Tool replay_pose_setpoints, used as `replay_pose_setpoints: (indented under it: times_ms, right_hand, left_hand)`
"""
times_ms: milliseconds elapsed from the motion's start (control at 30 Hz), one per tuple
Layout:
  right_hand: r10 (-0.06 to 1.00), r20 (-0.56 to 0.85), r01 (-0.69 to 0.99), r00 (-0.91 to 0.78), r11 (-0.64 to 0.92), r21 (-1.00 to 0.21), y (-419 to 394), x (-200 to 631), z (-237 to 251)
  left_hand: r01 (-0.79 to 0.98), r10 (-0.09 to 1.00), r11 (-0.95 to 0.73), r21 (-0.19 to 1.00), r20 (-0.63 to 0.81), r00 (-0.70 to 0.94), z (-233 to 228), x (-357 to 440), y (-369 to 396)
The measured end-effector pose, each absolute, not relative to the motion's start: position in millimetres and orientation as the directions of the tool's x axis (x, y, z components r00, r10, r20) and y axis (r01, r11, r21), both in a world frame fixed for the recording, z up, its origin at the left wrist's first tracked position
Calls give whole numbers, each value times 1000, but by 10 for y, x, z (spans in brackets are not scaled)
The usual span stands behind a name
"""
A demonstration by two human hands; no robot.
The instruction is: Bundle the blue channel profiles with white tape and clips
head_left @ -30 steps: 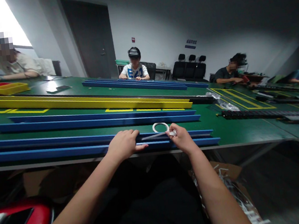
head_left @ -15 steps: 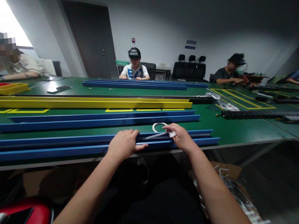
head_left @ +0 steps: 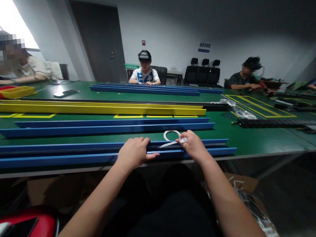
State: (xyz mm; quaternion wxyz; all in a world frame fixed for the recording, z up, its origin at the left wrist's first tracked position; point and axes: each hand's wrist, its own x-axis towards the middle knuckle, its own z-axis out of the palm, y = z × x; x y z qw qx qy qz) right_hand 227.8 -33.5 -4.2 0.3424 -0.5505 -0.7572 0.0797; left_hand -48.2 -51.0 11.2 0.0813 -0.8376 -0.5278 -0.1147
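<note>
Across the front of the green table lies a long blue channel [head_left: 54,157] with two raised walls. My left hand [head_left: 134,151] grips it from above, fingers over the channel and thumb stretched along the near wall; the fingertips are partly hidden. In my right hand [head_left: 194,145], thumb and fingers are pinched on white tape [head_left: 171,134]. A ring of it loops up behind the fingers, and a narrow strip points left over the channel. A crumpled white bit shows at the fingertips.
Behind lie another blue channel [head_left: 105,131], a long yellow channel [head_left: 96,107] and more blue channels [head_left: 143,89]. Red and yellow trays [head_left: 15,92] stand at the far left. Co-workers sit around the table. A red stool [head_left: 45,230] is at lower left, a box of scraps [head_left: 249,199] at lower right.
The view has shifted slightly, so everything appears a little further right. The white tape ring has tilted and shows more fully beside my right hand. My left hand stays on the blue channel.
</note>
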Motion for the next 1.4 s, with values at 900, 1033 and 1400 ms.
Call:
replay_pose_setpoints:
  times_ms: [900,1033,1400]
  right_hand:
    - [906,379,527,-188,419,-739,-470,2349,60]
    - [909,374,567,-181,408,-715,-466,2343,41]
    - [858,464,558,-219,501,-662,-421,2369,18]
  left_hand:
    - [895,846,-443,-60,304,439,87,-482,-516]
    - [891,841,-450,-58,308,445,93,-484,-520]
    - [892,844,-452,-22,312,435,81,-480,-518]
